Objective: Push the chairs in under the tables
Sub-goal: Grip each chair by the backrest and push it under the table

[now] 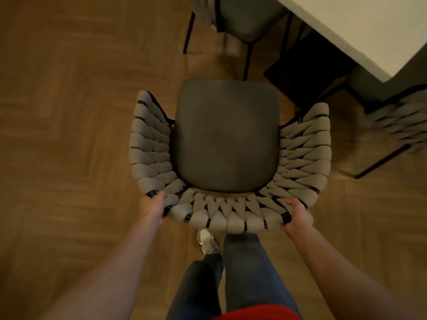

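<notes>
Chair in hand: chair (227, 144) with a dark grey padded seat and a curved back of pale grey woven cord on a black frame, seen from straight above, standing on the floor in the middle of the view, out in the open and well clear of the table edge.
Left hand: left hand (154, 205) grips the rear left curve of the woven back, fingers curled over the top rail; the thumb side is blurred.
Right hand: right hand (298, 214) grips the rear right curve of the same back, fingers wrapped round the rail, thumb on the outer side.
Table: white table (360, 31) fills the upper right corner, 1 corner of it pointing down toward the right side of the view; a dark base shows in the shadow beneath it.
Second chair: chair at top (247, 21), same dark seat and thin black legs, stands beside the table's left edge, seat partly under it, only partly in view.
Third chair: chair at right (399, 121), woven back visible, sits at the table's lower corner with its seat tucked under the top.
Floor: wooden parquet floor (69, 112) in a herringbone pattern.
Person: 2 legs in blue jeans (251, 271) behind the held chair, a white shoe (208, 242) just behind its back rail, a strip of red garment (256, 314) at the bottom edge.
Sharpness: motion blur softens the edges of the outer chairs.
</notes>
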A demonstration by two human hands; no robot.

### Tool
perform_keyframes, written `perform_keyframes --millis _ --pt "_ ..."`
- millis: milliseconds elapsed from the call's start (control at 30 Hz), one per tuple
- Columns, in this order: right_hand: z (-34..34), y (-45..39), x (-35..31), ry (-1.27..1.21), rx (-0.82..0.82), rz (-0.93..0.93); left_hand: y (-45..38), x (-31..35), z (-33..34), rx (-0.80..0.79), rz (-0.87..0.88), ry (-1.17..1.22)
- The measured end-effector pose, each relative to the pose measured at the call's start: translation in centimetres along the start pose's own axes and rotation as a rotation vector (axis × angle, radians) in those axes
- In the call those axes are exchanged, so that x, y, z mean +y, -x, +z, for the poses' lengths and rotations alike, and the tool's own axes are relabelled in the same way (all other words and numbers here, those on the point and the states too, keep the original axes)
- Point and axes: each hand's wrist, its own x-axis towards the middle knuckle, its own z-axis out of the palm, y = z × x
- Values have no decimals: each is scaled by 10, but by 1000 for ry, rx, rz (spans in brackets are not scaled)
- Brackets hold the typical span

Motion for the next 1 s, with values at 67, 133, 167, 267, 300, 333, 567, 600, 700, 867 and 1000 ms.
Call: perform_keyframes --millis 67,133,167,267,300,333,567,600,700,867,1000 --pt "-1 2 6 -63 28 14 -7 15 7 -33 19 -56" --pt "0 3 9 -117 43 29 -12 32 17 -63 45 -111" --pt "1 3 12 -132 51 38 -16 40 22 -83 56 -131" --pt "7 1 17 -192 95 65 -21 68 45 -140 87 -187" --pt "11 1 16 -212 109 58 -22 77 53 -150 97 -205" --pt "15 1 14 -227 121 56 -24 86 60 -158 97 -219" --pt "42 -2 2 -305 142 137 -45 144 98 -220 85 -340" --pt "46 -2 2 -325 137 135 -48 150 101 -221 86 -357" --pt "61 7 -1 -376 106 139 -56 168 106 -201 77 -402" --pt "85 16 2 -429 111 140 -72 197 109 -199 66 -458" --pt "109 24 5 -487 115 117 -85 221 114 -230 77 -479"
